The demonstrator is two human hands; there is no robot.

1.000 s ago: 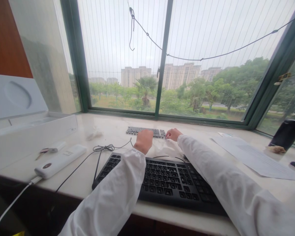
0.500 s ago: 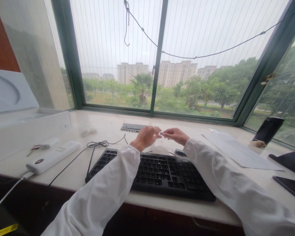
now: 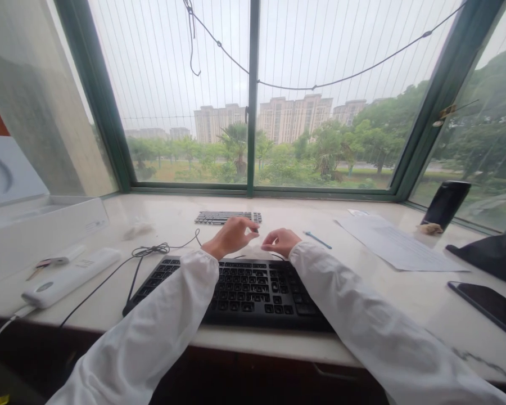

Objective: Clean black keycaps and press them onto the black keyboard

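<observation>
My left hand is raised beyond the back edge of the black keyboard, pinching a small dark keycap between thumb and fingers. Close by on its right, my right hand has its fingers curled together; what they hold, if anything, is hidden. The two hands are slightly apart. Much of the keyboard shows bare key sockets, and my sleeves cover parts of both its ends. Behind my left hand, rows of loose keycaps lie on the white counter.
A blue pen-like stick and a paper sheet lie to the right, with a phone and an upright dark device beyond. At left are a bundled cable, a white power strip, keys and an open white box.
My hands have come apart from their touching position, the right one lowering and curling. The small dark keycap stays in my left hand. The view has shifted right, and the blue stick shows fully.
</observation>
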